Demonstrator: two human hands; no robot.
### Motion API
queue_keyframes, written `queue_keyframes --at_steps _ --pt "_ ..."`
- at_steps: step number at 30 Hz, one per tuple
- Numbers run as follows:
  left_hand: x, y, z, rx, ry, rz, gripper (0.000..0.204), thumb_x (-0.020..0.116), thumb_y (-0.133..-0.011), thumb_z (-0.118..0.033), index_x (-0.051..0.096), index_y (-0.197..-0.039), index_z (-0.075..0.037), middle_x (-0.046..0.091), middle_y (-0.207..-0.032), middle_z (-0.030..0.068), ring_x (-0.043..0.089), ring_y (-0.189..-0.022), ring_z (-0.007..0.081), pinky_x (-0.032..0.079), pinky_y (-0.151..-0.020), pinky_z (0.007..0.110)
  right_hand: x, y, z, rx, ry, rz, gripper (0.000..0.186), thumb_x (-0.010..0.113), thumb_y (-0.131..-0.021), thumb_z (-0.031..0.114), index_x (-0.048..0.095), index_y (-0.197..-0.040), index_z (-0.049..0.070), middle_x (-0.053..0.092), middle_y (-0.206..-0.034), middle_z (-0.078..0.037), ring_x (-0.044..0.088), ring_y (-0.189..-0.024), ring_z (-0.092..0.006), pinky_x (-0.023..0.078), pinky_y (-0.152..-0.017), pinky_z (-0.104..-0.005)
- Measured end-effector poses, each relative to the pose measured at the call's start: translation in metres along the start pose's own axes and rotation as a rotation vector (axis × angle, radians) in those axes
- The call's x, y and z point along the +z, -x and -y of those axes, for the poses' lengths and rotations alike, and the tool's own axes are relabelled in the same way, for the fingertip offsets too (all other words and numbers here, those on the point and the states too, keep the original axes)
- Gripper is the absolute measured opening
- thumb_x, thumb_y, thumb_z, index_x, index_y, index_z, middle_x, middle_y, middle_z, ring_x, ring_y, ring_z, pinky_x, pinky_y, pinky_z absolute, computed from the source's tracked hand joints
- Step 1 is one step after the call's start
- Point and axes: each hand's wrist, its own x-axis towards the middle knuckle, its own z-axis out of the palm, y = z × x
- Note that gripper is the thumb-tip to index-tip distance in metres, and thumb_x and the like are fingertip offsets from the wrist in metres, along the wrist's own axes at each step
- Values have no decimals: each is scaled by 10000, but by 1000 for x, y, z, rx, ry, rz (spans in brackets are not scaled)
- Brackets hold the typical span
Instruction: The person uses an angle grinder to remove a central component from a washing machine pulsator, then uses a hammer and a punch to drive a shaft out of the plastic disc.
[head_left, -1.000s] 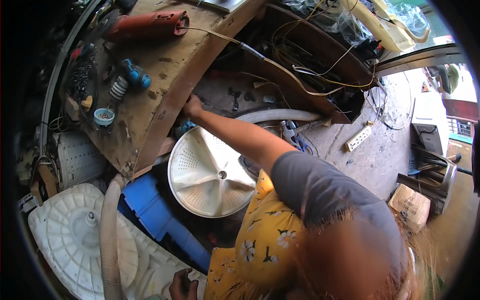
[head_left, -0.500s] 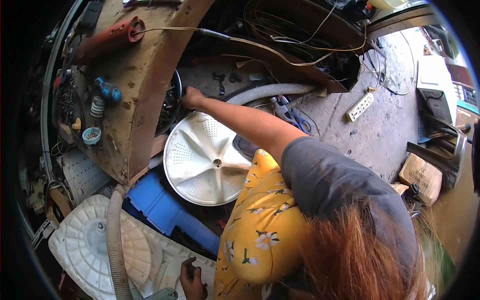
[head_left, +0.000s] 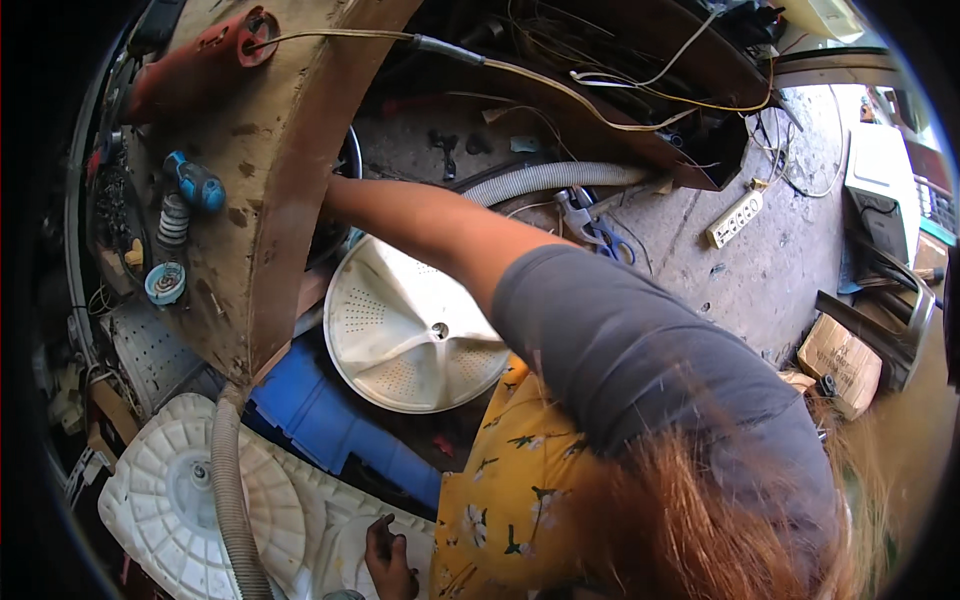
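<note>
loosely curled hand [head_left: 391,565], ribbed plastic [head_left: 165,498], perforated disc [head_left: 412,338]

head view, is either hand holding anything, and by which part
The left hand looks empty; the right hand is hidden behind the bench, so its hold cannot be told.

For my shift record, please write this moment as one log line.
left hand: near white plastic part; right hand: hidden behind wooden bench; nearby: white perforated disc, blue plastic piece
</note>
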Motion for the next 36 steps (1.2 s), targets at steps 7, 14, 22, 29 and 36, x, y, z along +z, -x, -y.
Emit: queue_keyframes --at_steps 7,14,22,29,36 --pt "-12 -2 7 25 -47 -45 461 652 -884 -261 581 -1258 -2 435 -760 -30 401 -641 70 313 -575 229 -26 -6 -9 93 -398 109 657 550 -888 389 451 -1443 51 430 -1510 -186 266 -1465 -377 154 -1201 -579" --pt "-11 11 9 16 -89 -88 434 622 -875 -220 581 -1253 -10 428 -754 -17 397 -627 76 329 -572 231 -57 62 27 1527 -1008 122 861 650 -838 389 270 -1514 14 375 -1490 -315 383 -1396 -391 228 -1163 -588" --pt "-6 7 14 -47 -61 -131 414 582 -888 -197 572 -1255 -6 436 -781 -5 404 -639 84 332 -573 233 17 32 32 1635 -1614 264 735 638 -858 368 365 -1464 55 421 -1467 -273 460 -1334 -395 333 -1097 -578" --pt "5 -5 -7 27 -130 -44 400 550 -909 -164 558 -1274 -3 465 -824 2 383 -648 97 335 -576 244 5 36 -37 1085 -1252 581 550 583 -901 356 538 -1392 113 495 -1449 -184 488 -1304 -396 397 -1052 -559" --pt "-20 8 61 66 -166 -170 350 555 -952 -140 562 -1289 -45 523 -906 4 387 -636 86 348 -546 246 -63 106 -69 799 -35 296 432 433 -966 254 569 -1363 146 434 -1493 -147 390 -1369 -391 316 -1069 -659"
